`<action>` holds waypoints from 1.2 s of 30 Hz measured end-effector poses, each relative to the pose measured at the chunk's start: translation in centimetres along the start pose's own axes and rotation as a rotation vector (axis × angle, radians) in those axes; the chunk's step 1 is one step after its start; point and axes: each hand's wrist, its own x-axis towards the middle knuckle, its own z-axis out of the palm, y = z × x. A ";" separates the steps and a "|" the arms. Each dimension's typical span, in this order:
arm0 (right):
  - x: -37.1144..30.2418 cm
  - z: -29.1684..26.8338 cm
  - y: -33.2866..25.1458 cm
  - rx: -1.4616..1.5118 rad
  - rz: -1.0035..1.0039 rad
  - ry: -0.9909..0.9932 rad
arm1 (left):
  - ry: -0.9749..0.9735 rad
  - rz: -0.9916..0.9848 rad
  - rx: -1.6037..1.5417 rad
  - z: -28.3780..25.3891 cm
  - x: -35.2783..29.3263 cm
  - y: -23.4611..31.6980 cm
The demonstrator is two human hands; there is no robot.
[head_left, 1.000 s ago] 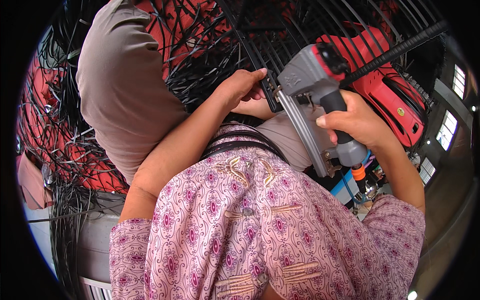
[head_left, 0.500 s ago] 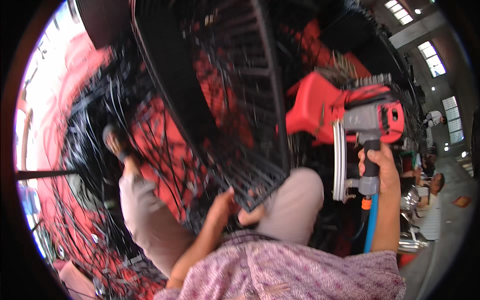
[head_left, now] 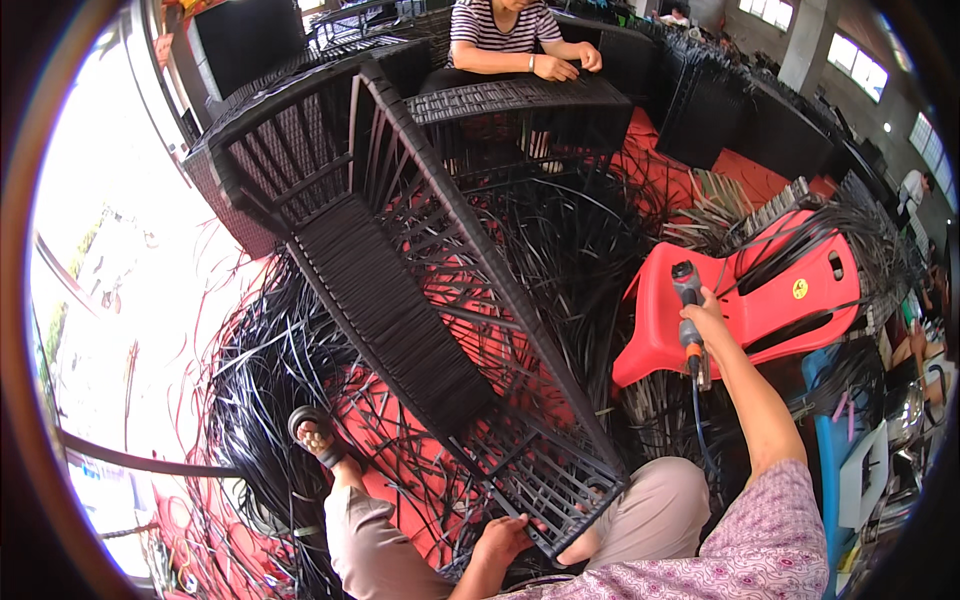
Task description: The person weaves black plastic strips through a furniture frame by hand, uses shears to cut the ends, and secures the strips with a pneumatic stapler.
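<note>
A long furniture frame (head_left: 395, 320) wrapped in black woven strips lies slanted in front of me, its near barred end between my legs. My left hand (head_left: 505, 540) is closed at the edge of that near end, fingertips on the bars; a thin strip there would be too small to tell. At the right, my right hand (head_left: 708, 312) is wrapped round the grip of a grey and black pneumatic nail gun (head_left: 690, 290), held up in front of a red plastic chair (head_left: 745, 290). A blue air hose (head_left: 700, 415) hangs from its orange coupling.
Loose black strips (head_left: 265, 390) cover much of the red ground sheet (head_left: 385, 415). Across from me sits a person in a striped shirt (head_left: 505, 30), both hands above a dark woven piece (head_left: 520, 97). Black strips hang over the red chair. A blue stool (head_left: 832, 430) stands right.
My view has lifted, bringing the person opposite into sight. The nail gun has turned from side-on to nearly end-on, still in my right hand. My left hand stays by the frame's near end.
</note>
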 end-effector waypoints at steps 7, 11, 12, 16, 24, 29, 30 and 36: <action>4.2 4.2 -1.0 -0.436 0.022 0.184 | 0.126 -0.045 0.058 -0.5 0.5 -0.1; 8.0 1.9 2.8 -0.717 0.173 0.166 | 0.102 -0.092 0.082 0.5 0.1 0.6; 7.7 2.0 3.0 -0.813 0.033 0.267 | 0.107 -0.093 0.081 0.6 0.0 0.8; 4.0 3.5 -1.1 -0.819 -0.462 0.320 | 0.111 -0.104 0.136 0.2 0.5 0.5; -18.8 13.1 -17.2 0.426 -0.392 -0.983 | 0.058 -0.026 0.081 -0.6 0.3 0.0; -24.6 15.2 -17.0 0.090 -0.644 -0.710 | -0.024 -0.018 0.032 -1.5 0.7 -0.6; -25.2 15.5 -17.4 0.108 -0.624 -0.687 | -0.022 -0.009 0.023 -1.5 0.3 -0.4; -27.9 17.5 -17.6 0.104 -0.740 -0.543 | -0.046 0.068 -0.005 -4.9 -0.3 -0.6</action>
